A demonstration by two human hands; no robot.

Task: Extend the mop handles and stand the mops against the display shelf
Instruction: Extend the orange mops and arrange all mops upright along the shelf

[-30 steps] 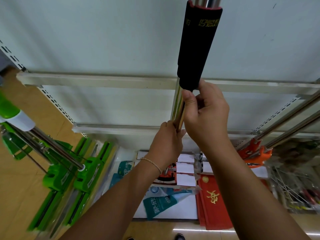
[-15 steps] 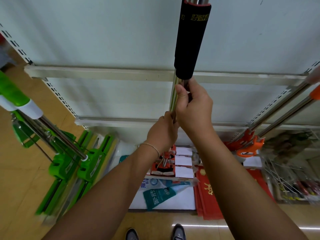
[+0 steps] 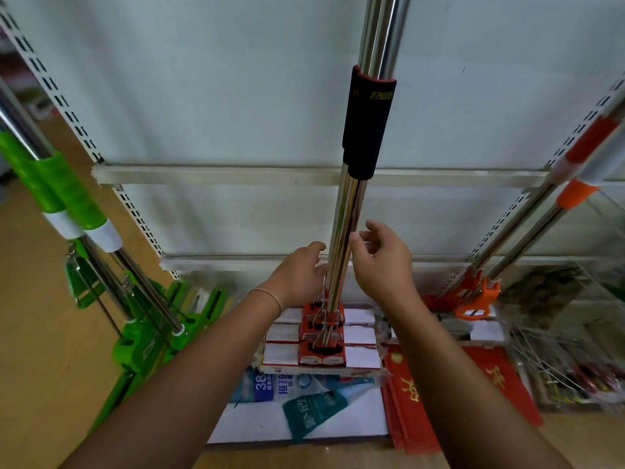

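Releasing the mop handle [image 3: 345, 238] gripped earlier, left hand [image 3: 299, 272] and right hand [image 3: 382, 262] show loose fingers.

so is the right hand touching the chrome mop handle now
Apart. The head view shows the right hand open beside the chrome mop handle, with a sliver of shelf panel visible between its fingertips and the pole.

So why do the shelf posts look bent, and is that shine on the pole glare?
Head view: the wide-angle lens splays the slotted shelf uprights outward at the edges; the steel mop handle mirrors its surroundings in bright streaks, not blown out; the wire rack at right and the frame edges are soft.
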